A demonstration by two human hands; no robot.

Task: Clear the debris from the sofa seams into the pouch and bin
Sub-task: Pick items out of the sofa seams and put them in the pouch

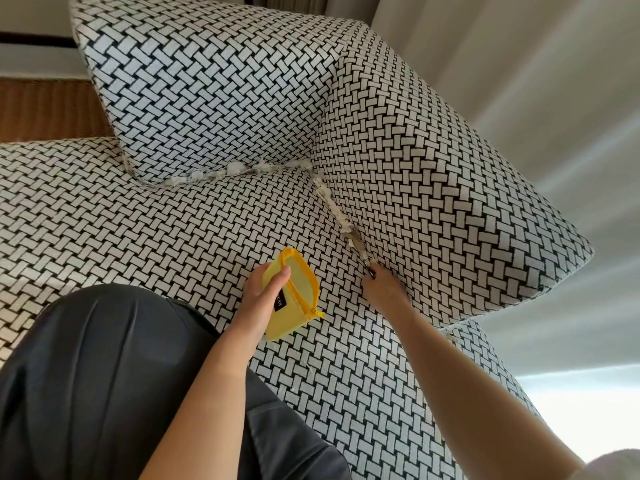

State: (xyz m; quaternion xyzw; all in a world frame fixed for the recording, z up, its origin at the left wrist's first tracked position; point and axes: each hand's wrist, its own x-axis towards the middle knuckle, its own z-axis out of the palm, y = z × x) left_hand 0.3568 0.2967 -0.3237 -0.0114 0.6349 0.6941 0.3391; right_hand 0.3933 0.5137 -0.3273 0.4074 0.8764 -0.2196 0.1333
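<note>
Holding yellow pouch (291,296), black label unreadable, w/ left hand (260,293)

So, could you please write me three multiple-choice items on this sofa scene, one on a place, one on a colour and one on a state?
1. Where is the right hand?
A. At the seam between the woven-pattern seat and the side cushion
B. Flat on the dark trousers
C. On top of the back cushion

2. What colour is the small zipped fabric pouch?
A. Red
B. Yellow
C. Blue

3. What state is the pouch in?
A. Zipped shut
B. Lying folded on the seat
C. Held open

Answers:
1 A: the fingertips press into the seam at the near end of the line of pale paper-like debris.
2 B: its fabric is yellow, with an orange-yellow zip.
3 C: the left hand grips it with its mouth gaping towards the seam.
</note>
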